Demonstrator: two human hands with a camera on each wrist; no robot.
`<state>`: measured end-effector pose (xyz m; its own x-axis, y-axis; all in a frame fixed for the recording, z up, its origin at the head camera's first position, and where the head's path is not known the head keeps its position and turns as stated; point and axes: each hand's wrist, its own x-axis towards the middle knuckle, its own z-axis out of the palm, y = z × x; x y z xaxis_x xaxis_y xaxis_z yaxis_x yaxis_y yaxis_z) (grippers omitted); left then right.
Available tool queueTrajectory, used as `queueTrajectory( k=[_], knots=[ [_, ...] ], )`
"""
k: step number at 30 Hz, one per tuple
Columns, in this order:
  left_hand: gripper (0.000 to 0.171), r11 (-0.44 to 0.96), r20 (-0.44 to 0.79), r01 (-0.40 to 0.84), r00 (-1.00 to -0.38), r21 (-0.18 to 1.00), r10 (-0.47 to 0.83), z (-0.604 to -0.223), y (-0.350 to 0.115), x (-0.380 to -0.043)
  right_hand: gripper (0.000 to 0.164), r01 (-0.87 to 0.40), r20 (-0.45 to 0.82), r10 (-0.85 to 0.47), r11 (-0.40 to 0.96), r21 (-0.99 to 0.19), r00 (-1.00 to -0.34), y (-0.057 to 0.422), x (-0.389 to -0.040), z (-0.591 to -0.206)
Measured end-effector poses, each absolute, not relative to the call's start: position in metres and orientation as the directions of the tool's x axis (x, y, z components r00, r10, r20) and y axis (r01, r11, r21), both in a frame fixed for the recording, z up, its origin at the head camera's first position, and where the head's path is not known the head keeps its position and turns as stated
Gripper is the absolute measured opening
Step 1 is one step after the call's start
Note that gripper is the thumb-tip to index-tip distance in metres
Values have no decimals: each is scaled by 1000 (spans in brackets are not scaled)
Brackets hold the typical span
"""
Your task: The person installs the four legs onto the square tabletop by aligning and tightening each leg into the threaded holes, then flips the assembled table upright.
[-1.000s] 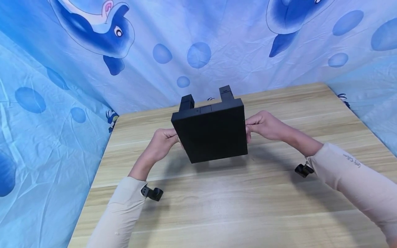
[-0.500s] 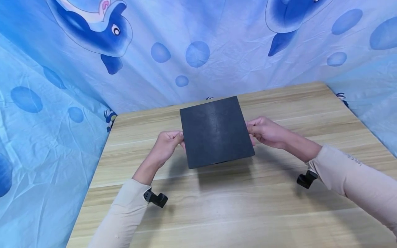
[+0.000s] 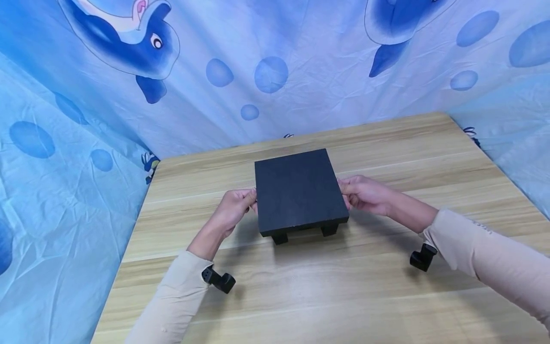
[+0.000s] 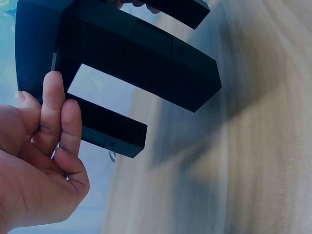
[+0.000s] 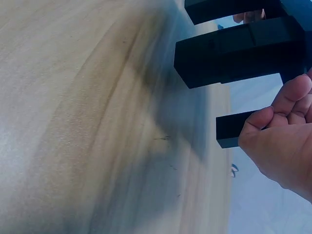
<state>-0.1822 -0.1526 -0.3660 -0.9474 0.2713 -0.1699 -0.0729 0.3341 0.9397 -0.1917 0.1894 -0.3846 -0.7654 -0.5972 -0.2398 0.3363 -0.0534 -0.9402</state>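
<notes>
A small black stool (image 3: 301, 188) with a square flat top is held by its two sides, top facing up. Its block legs (image 4: 146, 58) point down toward the table and stay a little above it in both wrist views. My left hand (image 3: 234, 208) pinches the left edge, thumb at the top's side and fingers beneath. On the opposite edge my right hand (image 3: 365, 193) grips in the same way. In the right wrist view, a leg (image 5: 234, 56) passes just in front of the right hand's fingers.
The wood-grain table (image 3: 309, 296) spreads under the stool, with its shadow on it. A blue dolphin-print curtain (image 3: 275, 71) hangs behind and on both sides. Small black cameras are strapped at the left wrist (image 3: 219, 279) and right wrist (image 3: 423, 258).
The stool has tipped from legs pointing away at the far side to top up with legs down, and has come lower toward the table. Both hands have kept their grip.
</notes>
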Motion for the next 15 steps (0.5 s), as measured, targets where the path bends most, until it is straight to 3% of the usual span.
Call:
queueTrajectory(
  k=[7,15],
  knots=[
    [48,322,-201,-104,-937,941,285,-375,-154,-181,29,350,-201,-646,-110,-930,-737,189,-191,-395],
    [48,347,-223,-112,-928,931,299,-381,-154,-180,28,358,-234,-623,-79,-930,-746,191,-189,-400]
  ],
)
